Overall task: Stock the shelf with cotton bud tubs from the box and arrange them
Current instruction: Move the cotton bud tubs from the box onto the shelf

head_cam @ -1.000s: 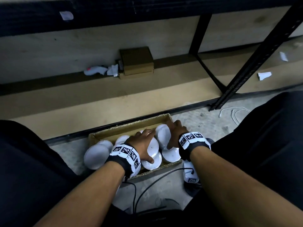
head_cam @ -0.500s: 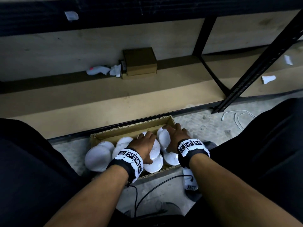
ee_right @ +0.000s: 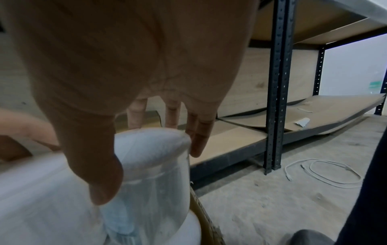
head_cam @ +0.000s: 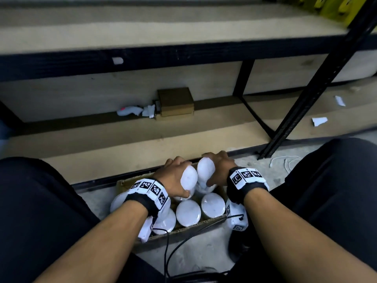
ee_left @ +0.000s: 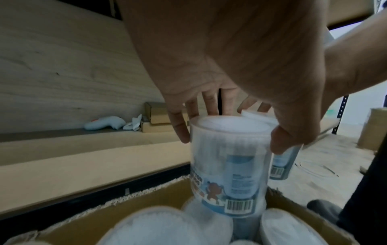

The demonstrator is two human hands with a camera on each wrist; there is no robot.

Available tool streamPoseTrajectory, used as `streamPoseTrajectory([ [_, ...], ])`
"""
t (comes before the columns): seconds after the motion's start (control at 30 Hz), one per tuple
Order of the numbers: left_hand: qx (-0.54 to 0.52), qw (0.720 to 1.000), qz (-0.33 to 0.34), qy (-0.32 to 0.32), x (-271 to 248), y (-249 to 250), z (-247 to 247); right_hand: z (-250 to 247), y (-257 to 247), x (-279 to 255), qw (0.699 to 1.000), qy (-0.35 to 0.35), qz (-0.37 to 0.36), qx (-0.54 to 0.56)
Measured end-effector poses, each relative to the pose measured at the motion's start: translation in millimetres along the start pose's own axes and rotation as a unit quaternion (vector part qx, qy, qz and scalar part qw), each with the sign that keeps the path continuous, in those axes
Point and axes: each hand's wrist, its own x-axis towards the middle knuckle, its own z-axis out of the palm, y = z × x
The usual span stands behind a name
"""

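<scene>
Above the box, left hand: the left hand [head_cam: 175, 176] has fingers and thumb curled round the white lid end of a clear cylindrical cotton bud tub [ee_left: 228, 167] with a printed label and barcode.
Right hand: the right hand [head_cam: 218, 170] grips a second tub [head_cam: 205, 170] by its rounded white top, just beside the first.
Box: an open corrugated cardboard box [head_cam: 189, 228] on the gritty concrete floor holds more tubs [head_cam: 213, 205], their round white lids up.
Shelf: the bare fibreboard shelf [head_cam: 126, 139] sits in a black metal frame.
At the back: a small brown carton [head_cam: 175, 102].
</scene>
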Motion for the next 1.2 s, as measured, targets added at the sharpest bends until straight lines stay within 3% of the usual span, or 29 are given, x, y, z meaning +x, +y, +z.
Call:
streamPoseTrajectory([
  [0.3, 0.001, 0.996, 0.038, 0.08, -28.9, 11.3, -76.4, -60.7, -5.1, -41.0, 0.988, 0.104, -0.062, 0.096],
  [0.83, 0.079, 0.97, 0.096, 0.208, -77.0, 70.5, -267.2, -220.3, -40.9, -101.2, 0.916, 0.267, -0.242, 0.177],
  [1.2, 0.073, 0.955, 0.128, 0.257, -70.4, 95.2, -362.8, -321.0, -59.1, -112.2, 0.899, 0.332, -0.245, 0.148],
])
